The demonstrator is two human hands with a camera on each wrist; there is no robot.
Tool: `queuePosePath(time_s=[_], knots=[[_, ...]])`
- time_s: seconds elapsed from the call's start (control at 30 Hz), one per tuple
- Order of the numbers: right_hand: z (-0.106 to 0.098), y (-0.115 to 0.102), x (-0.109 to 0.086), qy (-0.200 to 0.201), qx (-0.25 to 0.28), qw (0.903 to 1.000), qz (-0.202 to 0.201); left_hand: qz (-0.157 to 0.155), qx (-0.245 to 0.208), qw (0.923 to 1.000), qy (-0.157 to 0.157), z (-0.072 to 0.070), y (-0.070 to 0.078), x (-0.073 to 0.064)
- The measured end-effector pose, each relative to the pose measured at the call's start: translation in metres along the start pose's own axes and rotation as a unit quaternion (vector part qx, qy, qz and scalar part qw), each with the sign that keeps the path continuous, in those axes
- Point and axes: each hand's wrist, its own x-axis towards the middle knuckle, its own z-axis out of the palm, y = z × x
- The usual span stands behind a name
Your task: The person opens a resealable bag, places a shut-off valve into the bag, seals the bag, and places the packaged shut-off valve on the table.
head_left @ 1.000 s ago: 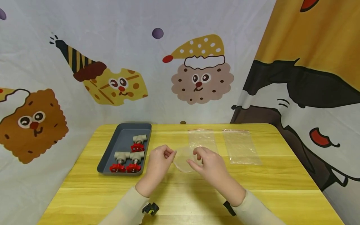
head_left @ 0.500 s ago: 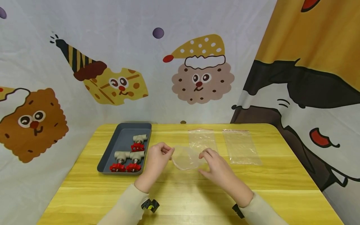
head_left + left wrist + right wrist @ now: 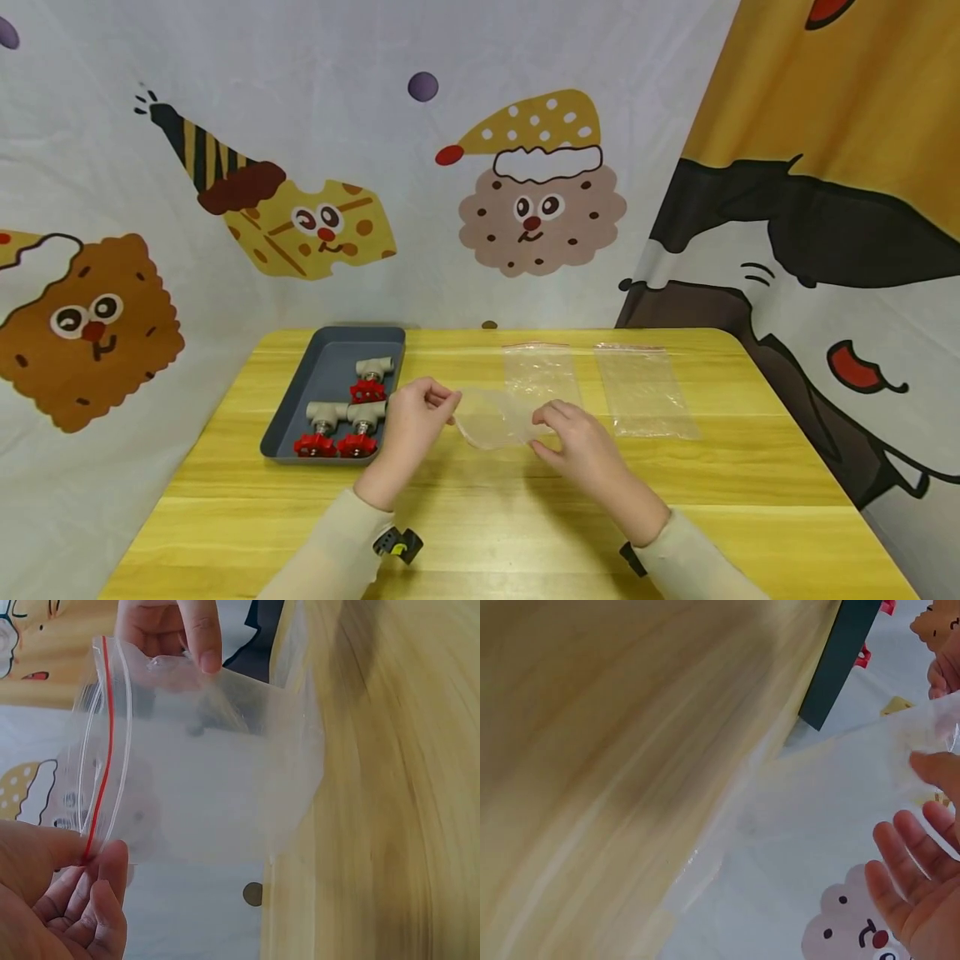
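A clear zip bag [image 3: 489,421] with a red stripe along its zip [image 3: 105,765] is held up over the table between the hands. My left hand [image 3: 408,427] pinches one end of the zip edge between thumb and fingers. At the opposite side of the bag is my right hand [image 3: 588,452], its thumb and loosely bent fingers spaced apart in the right wrist view and touching the plastic. The bag looks flat, with nothing visible inside. Two more clear zip bags, a nearer one [image 3: 540,371] and another [image 3: 647,392], lie flat behind and to the right.
On the left of the wooden table [image 3: 480,533] stands a grey tray [image 3: 318,379]. Three grey pipe valves with red handwheels, one of them a rear valve [image 3: 369,379], lie in it. A printed curtain [image 3: 420,217] hangs behind the table's back edge.
My right hand has shifted slightly right and its thumb has moved away from the middle of the bag. My left hand has moved slightly left, with the bag spread wider between them.
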Motion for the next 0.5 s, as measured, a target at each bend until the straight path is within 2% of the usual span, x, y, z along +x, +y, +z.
queuePosePath(time_s=[0.1,0.27,0.5], knots=[[0.0025,-0.0019,0.0006,0.002,0.004,0.9999,-0.013,-0.006,-0.009,0.9999,-0.011,0.0012,0.0013,-0.0002],[0.0085,-0.0032,0.0018,0.053,0.011,0.9975,-0.046,-0.011,-0.029,0.9992,-0.025,0.0035,0.0049,-0.0009],[0.0105,-0.0007,0.0025,0.091,0.027,0.9945,-0.045,-0.038,-0.080,0.9956,-0.030,0.0021,0.0068,-0.0011]])
